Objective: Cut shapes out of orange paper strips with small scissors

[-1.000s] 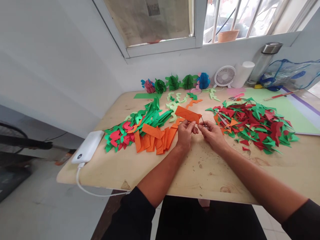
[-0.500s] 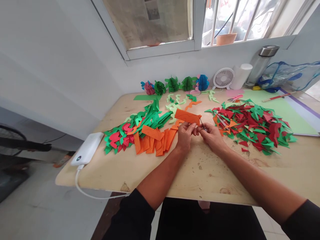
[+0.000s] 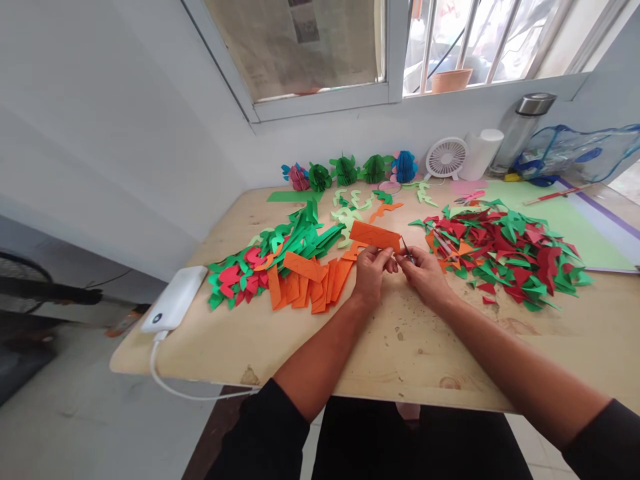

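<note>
My left hand [image 3: 373, 268] pinches the lower edge of a folded orange paper strip [image 3: 374, 235] that has drawn lines on it. Closed around small scissors [image 3: 407, 251] is my right hand [image 3: 421, 270]; the dark blades point up beside the strip's right end. Several orange paper pieces [image 3: 313, 283] lie fanned out left of my left hand. Behind them is a heap of green cut paper [image 3: 305, 230], with red and green petal shapes [image 3: 240, 277] at its left. To the right of my right hand spreads a pile of red and green scraps [image 3: 510, 253].
A white power bank [image 3: 175, 299] with a cable sits at the table's left edge. Honeycomb paper figures [image 3: 346, 169] line the wall, beside a small white fan [image 3: 447, 159] and a glass bottle [image 3: 515, 133]. Pink-handled scissors [image 3: 471, 197] lie behind the scraps.
The scissors have shifted slightly right, so their blades now stand just off the strip's right end. A small bit at that end no longer shows. My left hand stays nearly in place.
</note>
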{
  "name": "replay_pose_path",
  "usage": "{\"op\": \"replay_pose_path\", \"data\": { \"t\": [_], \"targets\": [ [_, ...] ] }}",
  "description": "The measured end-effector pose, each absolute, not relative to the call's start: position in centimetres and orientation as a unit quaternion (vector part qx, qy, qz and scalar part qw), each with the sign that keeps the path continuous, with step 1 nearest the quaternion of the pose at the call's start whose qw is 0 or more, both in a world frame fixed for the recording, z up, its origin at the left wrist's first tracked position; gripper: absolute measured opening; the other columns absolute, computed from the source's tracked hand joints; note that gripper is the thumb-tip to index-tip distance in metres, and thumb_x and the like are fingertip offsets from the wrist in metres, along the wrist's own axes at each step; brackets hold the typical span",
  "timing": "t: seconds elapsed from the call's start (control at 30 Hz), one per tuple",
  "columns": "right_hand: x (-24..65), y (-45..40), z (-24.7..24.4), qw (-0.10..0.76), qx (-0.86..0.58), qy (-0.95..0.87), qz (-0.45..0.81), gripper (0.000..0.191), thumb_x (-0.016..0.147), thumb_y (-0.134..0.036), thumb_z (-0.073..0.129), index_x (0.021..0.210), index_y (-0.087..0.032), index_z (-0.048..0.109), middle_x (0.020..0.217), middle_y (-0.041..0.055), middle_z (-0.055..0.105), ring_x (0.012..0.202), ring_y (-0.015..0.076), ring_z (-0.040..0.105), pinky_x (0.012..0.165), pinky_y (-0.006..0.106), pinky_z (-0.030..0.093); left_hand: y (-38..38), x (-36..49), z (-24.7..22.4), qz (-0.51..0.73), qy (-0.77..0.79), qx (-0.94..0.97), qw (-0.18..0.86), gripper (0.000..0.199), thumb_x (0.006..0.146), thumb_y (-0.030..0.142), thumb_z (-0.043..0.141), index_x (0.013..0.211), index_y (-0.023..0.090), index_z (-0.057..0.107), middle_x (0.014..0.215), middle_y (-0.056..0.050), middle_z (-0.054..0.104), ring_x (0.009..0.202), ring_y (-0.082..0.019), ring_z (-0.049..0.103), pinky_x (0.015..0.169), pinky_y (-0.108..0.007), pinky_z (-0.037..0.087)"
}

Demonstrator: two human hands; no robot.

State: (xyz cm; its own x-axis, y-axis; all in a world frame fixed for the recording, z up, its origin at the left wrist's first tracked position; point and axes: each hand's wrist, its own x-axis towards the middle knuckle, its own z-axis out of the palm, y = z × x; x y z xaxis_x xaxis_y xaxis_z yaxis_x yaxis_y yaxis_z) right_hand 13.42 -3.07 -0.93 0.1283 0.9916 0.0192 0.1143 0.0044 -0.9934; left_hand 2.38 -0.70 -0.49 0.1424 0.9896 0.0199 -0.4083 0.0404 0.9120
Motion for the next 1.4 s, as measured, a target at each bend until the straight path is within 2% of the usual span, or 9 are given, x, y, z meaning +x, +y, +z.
{"op": "replay_pose_path", "data": {
  "t": [0.17, 0.4, 0.63, 0.8, 1.0, 1.4],
  "targets": [
    [13.36, -3.05, -0.79, 0.498, -0.547, -0.517, 0.431, 0.027, 0.074, -0.044, 0.059, 0.069, -0.018, 0.055, 0.047, -0.0075, 0.038, 0.042, 0.0074, 0.026, 0.041, 0.023, 0.020, -0.75, 2.32, -0.41, 0.545, 0.355, 0.428, 0.628, 0.038, 0.072, 0.030, 0.061, 0.042, 0.017, 0.043, 0.043, 0.002, 0.042, 0.048, -0.009, 0.046, 0.057, -0.026, 0.040],
    [13.48, -2.97, -1.32, 0.505, -0.572, -0.482, 0.431, 0.033, 0.073, -0.046, 0.060, 0.089, -0.017, 0.058, 0.048, -0.0088, 0.038, 0.040, 0.0072, 0.026, 0.039, 0.023, 0.019, -0.74, 2.31, -0.53, 0.545, 0.347, 0.427, 0.633, 0.038, 0.072, 0.032, 0.062, 0.042, 0.017, 0.044, 0.042, 0.002, 0.042, 0.047, -0.009, 0.047, 0.057, -0.027, 0.039],
    [13.43, -3.06, -0.77, 0.486, -0.557, -0.525, 0.423, 0.029, 0.074, -0.047, 0.058, 0.071, -0.018, 0.056, 0.049, -0.0065, 0.038, 0.043, 0.0073, 0.026, 0.039, 0.024, 0.019, -0.68, 2.36, -0.59, 0.545, 0.344, 0.427, 0.633, 0.037, 0.072, 0.032, 0.062, 0.043, 0.017, 0.044, 0.042, 0.002, 0.042, 0.047, -0.008, 0.045, 0.056, -0.026, 0.039],
    [13.40, -3.08, -0.85, 0.506, -0.560, -0.505, 0.418, 0.030, 0.074, -0.048, 0.059, 0.075, -0.018, 0.056, 0.050, -0.0073, 0.035, 0.042, 0.0073, 0.026, 0.039, 0.024, 0.019, -0.74, 2.39, -0.54, 0.545, 0.363, 0.412, 0.634, 0.032, 0.072, 0.029, 0.063, 0.046, 0.017, 0.047, 0.042, 0.003, 0.042, 0.045, -0.008, 0.046, 0.055, -0.025, 0.039],
    [13.38, -3.16, -0.79, 0.517, -0.549, -0.493, 0.433, 0.031, 0.074, -0.050, 0.059, 0.074, -0.019, 0.055, 0.048, -0.0076, 0.036, 0.041, 0.0075, 0.026, 0.039, 0.024, 0.019, -0.79, 2.41, -0.56, 0.538, 0.374, 0.415, 0.631, 0.037, 0.073, 0.030, 0.063, 0.043, 0.017, 0.046, 0.042, 0.002, 0.042, 0.045, -0.009, 0.046, 0.056, -0.025, 0.040],
    [13.28, -3.20, -0.74, 0.530, -0.532, -0.487, 0.446, 0.026, 0.076, -0.045, 0.059, 0.074, -0.019, 0.055, 0.049, -0.0074, 0.037, 0.042, 0.0073, 0.025, 0.040, 0.024, 0.018, -0.73, 2.45, -0.66, 0.534, 0.385, 0.426, 0.620, 0.035, 0.072, 0.029, 0.061, 0.042, 0.016, 0.047, 0.041, 0.002, 0.043, 0.045, -0.008, 0.046, 0.053, -0.025, 0.037]
  ]
}}
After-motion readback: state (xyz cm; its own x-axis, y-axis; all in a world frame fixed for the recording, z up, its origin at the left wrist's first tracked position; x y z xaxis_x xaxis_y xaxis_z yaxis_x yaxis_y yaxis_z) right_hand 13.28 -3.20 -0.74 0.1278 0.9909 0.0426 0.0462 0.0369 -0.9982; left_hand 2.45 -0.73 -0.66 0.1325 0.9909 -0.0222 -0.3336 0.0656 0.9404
